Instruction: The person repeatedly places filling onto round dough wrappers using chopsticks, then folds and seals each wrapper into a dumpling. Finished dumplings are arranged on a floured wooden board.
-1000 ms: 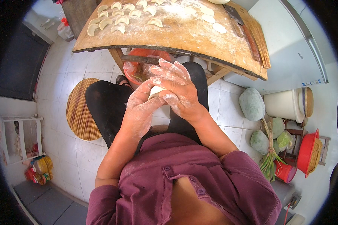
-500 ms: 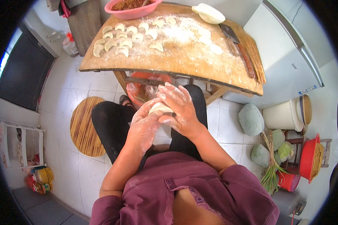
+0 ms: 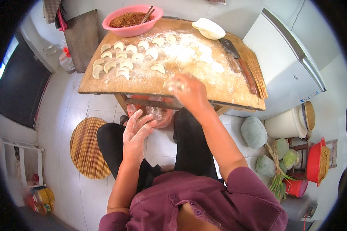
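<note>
Over the front edge of the floured wooden table [image 3: 204, 90] reaches my right hand [image 3: 187, 90], smeared by motion. A pale dumpling [image 3: 169, 84] shows partly at its fingertips. Floury and bare, my left hand [image 3: 137, 131] is held up short of the table, fingers spread, with nothing in it. Several crescent-shaped dumplings [image 3: 122, 73] lie in loose rows on the table's left half. One dumpling [image 3: 158, 68] lies just beyond my right hand. Flat round wrappers [image 3: 217, 67] rest in the flour at the right.
At the back stand a pink basin [image 3: 119, 30] of brown filling with utensils in it and a white bowl [image 3: 209, 28]. A cleaver [image 3: 230, 49] and a rolling pin [image 3: 247, 75] lie at the right. A round slatted mat [image 3: 88, 148], a fridge [image 3: 283, 57] and gourds [image 3: 254, 132] surround me.
My hands have parted. The right one has moved forward over the table's edge with the dumpling; the left has dropped back and its fingers have spread.
</note>
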{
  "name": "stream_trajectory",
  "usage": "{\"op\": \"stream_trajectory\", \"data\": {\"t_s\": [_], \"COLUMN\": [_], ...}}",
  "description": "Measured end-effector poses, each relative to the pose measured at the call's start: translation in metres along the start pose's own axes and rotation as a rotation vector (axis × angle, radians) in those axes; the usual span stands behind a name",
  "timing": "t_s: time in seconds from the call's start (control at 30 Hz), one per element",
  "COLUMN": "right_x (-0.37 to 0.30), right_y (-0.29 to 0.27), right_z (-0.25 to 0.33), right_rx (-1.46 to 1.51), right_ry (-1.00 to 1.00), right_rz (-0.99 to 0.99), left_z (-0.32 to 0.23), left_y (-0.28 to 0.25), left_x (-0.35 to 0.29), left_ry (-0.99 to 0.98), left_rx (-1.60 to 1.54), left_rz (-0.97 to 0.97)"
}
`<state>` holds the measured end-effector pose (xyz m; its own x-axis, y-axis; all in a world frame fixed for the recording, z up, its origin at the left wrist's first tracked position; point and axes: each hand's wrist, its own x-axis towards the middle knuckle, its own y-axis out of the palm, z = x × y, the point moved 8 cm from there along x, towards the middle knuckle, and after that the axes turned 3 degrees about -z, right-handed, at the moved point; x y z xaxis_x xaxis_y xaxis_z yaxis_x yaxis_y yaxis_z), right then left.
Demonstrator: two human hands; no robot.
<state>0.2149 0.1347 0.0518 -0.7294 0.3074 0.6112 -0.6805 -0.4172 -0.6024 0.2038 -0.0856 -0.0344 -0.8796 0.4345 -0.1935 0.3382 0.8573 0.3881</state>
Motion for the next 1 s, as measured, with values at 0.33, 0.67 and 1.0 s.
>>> {"op": "stream_trajectory", "data": {"t_s": [0.33,0.67,1.0], "right_x": [0.095,0.150,0.158], "right_y": [0.072,0.067,0.059], "right_z": [-0.139,-0.261,-0.251], "right_rx": [-0.106,-0.343,0.016], "right_ry": [0.467,0.446,0.765], "right_rz": [0.275,0.290,0.425], "left_z": [-0.023,-0.116,-0.066], "left_y": [-0.004,0.083,0.063], "left_x": [0.047,0.162,0.230], "left_ry": [0.015,0.309,0.154], "left_rx": [-0.070,0.018,-0.176], "left_rz": [0.010,0.302,0.177]}}
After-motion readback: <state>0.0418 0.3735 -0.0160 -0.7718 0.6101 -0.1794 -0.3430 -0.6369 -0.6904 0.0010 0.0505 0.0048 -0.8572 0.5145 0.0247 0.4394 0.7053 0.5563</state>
